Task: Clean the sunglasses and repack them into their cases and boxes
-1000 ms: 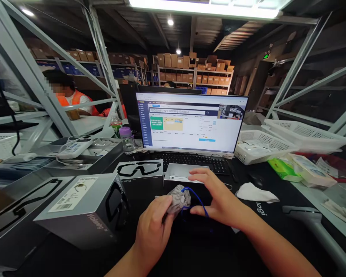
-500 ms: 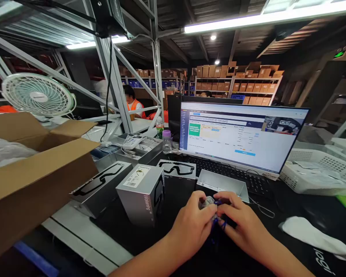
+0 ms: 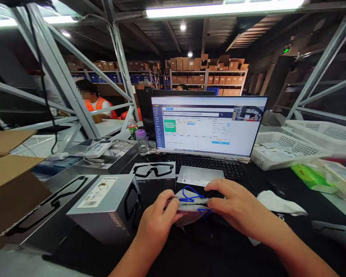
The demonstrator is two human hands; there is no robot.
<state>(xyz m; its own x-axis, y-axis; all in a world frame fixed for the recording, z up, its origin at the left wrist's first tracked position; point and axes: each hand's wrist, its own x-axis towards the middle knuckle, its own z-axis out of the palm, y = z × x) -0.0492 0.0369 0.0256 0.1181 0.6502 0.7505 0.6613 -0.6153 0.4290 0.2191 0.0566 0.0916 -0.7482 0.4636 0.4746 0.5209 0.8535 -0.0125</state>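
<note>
A small grey drawstring pouch (image 3: 187,207) with blue cords is held between my two hands, its mouth facing up and spread wide. My left hand (image 3: 158,215) pinches the pouch's left edge between thumb and fingers. On the other side, my right hand (image 3: 233,200) grips the right edge near the blue cord (image 3: 190,194). Just behind the pouch lies an open grey box (image 3: 200,175). To the left stands a silver box (image 3: 103,207) with a label and a goggle picture. Another goggle-print box (image 3: 152,169) is behind my left hand.
A monitor (image 3: 207,127) and keyboard (image 3: 233,169) stand at the back. On the right are a white basket (image 3: 265,154), a green packet (image 3: 311,177) and a white cloth pouch (image 3: 279,202). A cardboard carton (image 3: 11,184) is at left. A person in an orange vest (image 3: 96,105) sits beyond.
The pouch was bunched up between my fingers and is now stretched open, with my hands farther apart. The view has turned right and come closer to the table.
</note>
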